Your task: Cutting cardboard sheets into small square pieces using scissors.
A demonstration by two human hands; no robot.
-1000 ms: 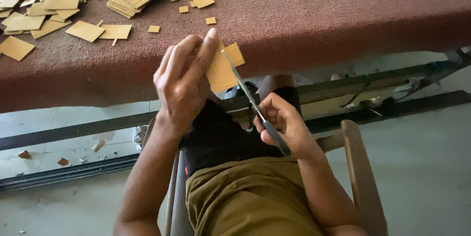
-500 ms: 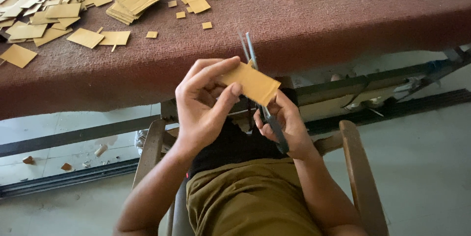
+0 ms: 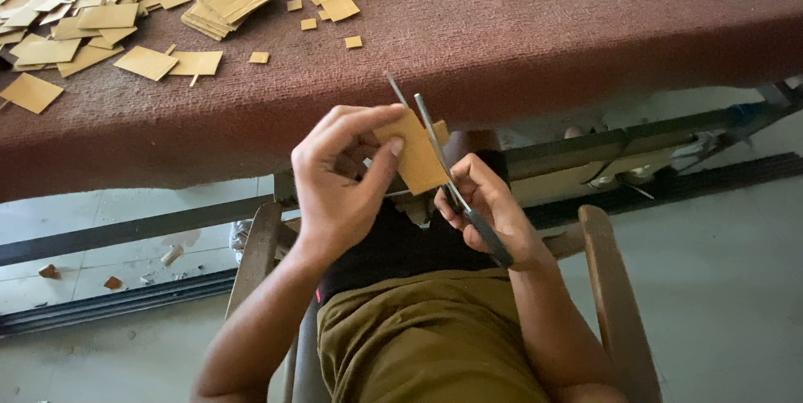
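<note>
While left hand (image 3: 339,181) fingers pinch tan card (image 3: 416,156) | right hand (image 3: 485,210) fingers grip open scissors (image 3: 443,173) at card

Bare forearms, olive shorts — black top

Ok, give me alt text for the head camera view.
A seated person's left hand holds a tan card piece while the right hand works scissors along its edge. Beyond, many cut tan pieces lie scattered on a maroon-covered table.

Tan card piece (image 3: 416,154) between open scissors (image 3: 452,181)
</note>
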